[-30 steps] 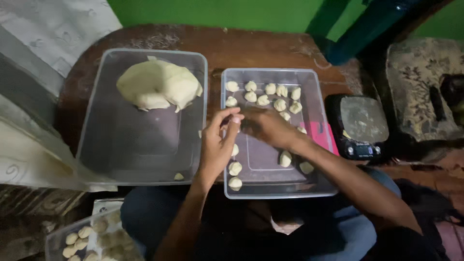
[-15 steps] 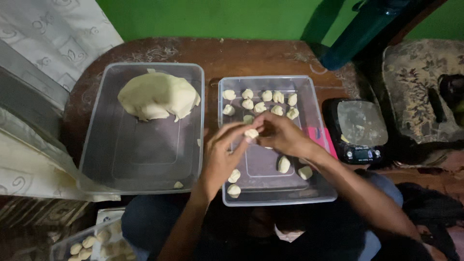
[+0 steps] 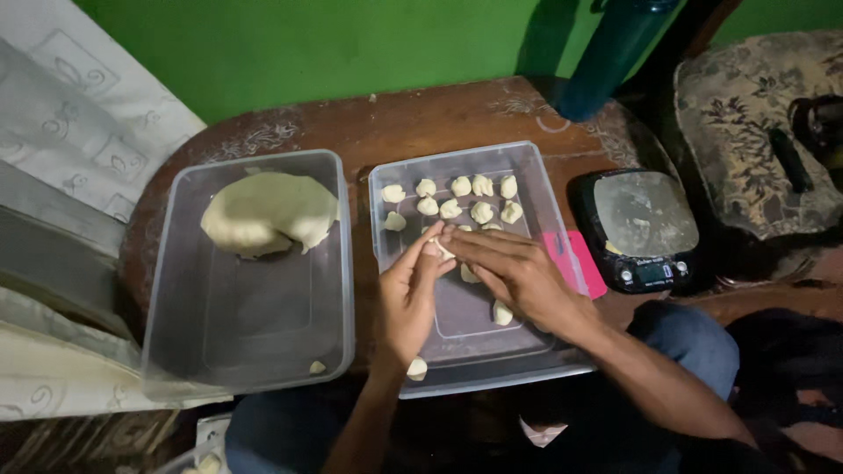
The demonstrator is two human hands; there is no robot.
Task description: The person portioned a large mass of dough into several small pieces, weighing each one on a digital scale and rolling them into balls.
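Observation:
My left hand and my right hand meet over the right clear plastic tray, palms pressed around a small piece of dough that shows between the fingertips. Several small dough balls lie in rows at the far end of that tray, and a few more lie near my hands. The left clear tray holds a big lump of dough at its far end and a tiny scrap near its front edge.
A black digital kitchen scale stands right of the trays, with a pink scraper beside it. The trays rest on a dark wooden table against a green wall. A dark blue bottle stands at the back. Patterned cloth lies left.
My hands have stayed together over the right tray, rolling the dough piece; they shifted slightly. The camera view has tilted, so the trays sit lower in frame.

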